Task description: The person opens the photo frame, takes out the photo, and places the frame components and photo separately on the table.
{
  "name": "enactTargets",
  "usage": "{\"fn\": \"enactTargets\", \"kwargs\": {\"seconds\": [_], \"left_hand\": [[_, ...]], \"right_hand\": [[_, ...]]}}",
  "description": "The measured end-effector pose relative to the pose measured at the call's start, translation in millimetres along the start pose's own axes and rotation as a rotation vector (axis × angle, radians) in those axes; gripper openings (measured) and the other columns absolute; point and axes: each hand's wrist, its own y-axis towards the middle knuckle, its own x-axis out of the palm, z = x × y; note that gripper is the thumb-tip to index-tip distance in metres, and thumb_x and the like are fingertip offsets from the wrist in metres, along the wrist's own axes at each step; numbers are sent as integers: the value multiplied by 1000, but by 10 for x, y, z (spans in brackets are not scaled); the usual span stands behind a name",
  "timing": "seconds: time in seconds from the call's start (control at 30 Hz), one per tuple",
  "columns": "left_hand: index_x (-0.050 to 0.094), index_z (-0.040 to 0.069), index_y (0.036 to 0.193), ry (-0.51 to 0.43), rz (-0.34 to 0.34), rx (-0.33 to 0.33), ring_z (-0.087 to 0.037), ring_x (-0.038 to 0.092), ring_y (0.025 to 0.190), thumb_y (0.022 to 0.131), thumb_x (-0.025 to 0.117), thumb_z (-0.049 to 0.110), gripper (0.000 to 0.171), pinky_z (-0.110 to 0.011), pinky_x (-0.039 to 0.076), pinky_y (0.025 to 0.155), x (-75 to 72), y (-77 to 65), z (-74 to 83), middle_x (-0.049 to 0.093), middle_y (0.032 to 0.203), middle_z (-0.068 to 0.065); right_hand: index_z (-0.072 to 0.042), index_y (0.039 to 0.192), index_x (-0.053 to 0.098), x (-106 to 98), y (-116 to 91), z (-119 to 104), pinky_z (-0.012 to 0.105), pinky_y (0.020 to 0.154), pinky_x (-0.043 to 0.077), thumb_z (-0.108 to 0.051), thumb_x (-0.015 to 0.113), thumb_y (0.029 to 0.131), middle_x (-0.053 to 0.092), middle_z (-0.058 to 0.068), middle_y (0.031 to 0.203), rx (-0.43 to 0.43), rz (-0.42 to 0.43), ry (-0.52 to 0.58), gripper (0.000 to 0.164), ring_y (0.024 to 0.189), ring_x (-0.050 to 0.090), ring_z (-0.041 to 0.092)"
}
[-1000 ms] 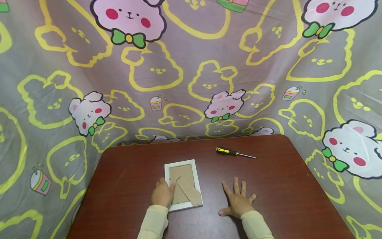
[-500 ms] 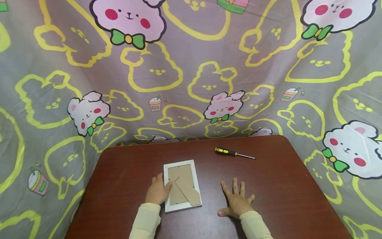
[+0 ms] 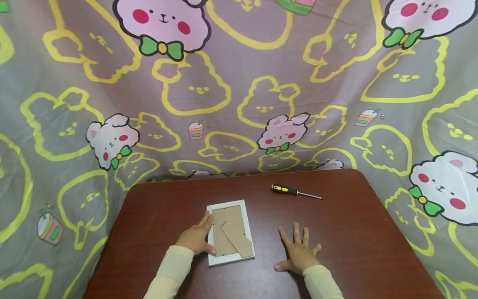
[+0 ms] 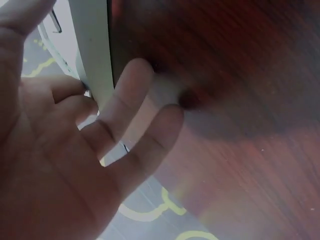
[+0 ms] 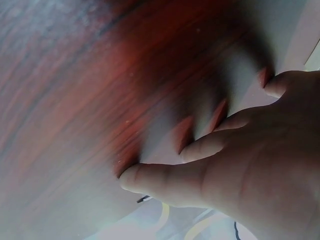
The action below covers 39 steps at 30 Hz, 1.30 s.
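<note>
A white-bordered picture frame (image 3: 247,224) lies back side up, its brown backing board and folded easel leg (image 3: 237,241) showing. My left hand (image 3: 195,237) is at the frame's left edge, thumb over the lower part of the border and fingertips at the upper part. In the left wrist view, two fingers (image 4: 132,82) extend past the frame's side edge (image 4: 92,40) toward the tabletop. To the right of the frame, my right hand (image 3: 298,253) rests on the table with its fingers spread, holding nothing. Its fingertips (image 5: 135,175) touch the wood in the right wrist view.
A black and yellow screwdriver (image 3: 295,191) lies behind the right hand, its shaft pointing right. The reddish-brown table (image 3: 358,232) has rounded far corners. Patterned cloth (image 3: 239,104) hangs close behind and at both sides.
My left hand first drew left from the frame, then turned, its thumb shifting down the border and its fingers up. Frame, screwdriver and right hand stay in place.
</note>
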Motion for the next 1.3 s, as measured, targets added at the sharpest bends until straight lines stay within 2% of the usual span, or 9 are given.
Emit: {"fn": "enactTargets", "kwargs": {"seconds": [0.13,0.27,0.4,0.57,0.63,0.77,0.93,1.1,1.3], "left_hand": [[32,1,156,52,4,10,-52,57,116,60,94,42,121,-57,50,88,-29,5,22,24,163,-19],[34,1,156,114,13,-61,-50,61,109,56,95,40,123,-57,52,81,-64,-54,-13,26,163,-19],[36,-1,154,189,28,-109,-47,64,103,51,97,41,126,-57,52,74,-74,-80,-2,30,160,-20],[37,0,153,248,36,-134,-46,64,101,46,98,42,130,-57,51,72,-63,-36,107,32,160,-20],[37,0,154,257,33,-148,-45,64,100,46,98,42,130,-57,51,72,-66,-30,132,31,160,-19],[38,1,153,243,33,-149,-45,65,96,46,97,41,129,-55,51,68,-54,-1,169,32,160,-19],[37,3,155,227,32,-149,-43,66,87,47,98,40,129,-53,53,68,17,59,211,31,161,-17],[38,4,155,222,34,-157,-40,66,81,45,98,38,130,-49,53,65,54,56,249,31,161,-16],[38,3,154,223,28,-136,-36,69,86,47,99,36,127,-44,52,59,-5,54,291,32,161,-17]], "right_hand": [[-16,159,33,-8,1,-5,92,83,11,-60,87,56,8,38,159,-2,25,-21,124,140,3,66],[-17,159,33,52,49,-84,91,82,18,-66,83,57,13,39,158,-46,31,-60,124,139,9,66],[-15,154,42,29,105,-154,86,82,32,-69,81,60,29,39,152,-75,55,-114,115,134,26,67],[-2,131,61,-214,340,-154,65,75,51,-51,83,75,65,28,114,-146,218,-156,77,101,63,49],[-3,117,65,-327,535,-145,56,67,53,-39,83,82,67,19,96,-194,295,-167,54,85,67,41],[-1,110,66,-565,998,-96,51,64,55,-23,79,87,63,19,96,-241,405,-198,35,78,67,37],[2,122,64,-776,1425,-5,50,66,55,-19,78,89,62,22,108,-201,329,-274,41,83,66,36],[3,124,62,-729,1650,94,48,70,56,-16,78,88,66,22,107,-198,214,-346,44,91,67,36],[2,118,61,-645,1696,168,49,65,55,-11,79,86,65,19,96,-191,261,-346,39,79,66,36]]}}
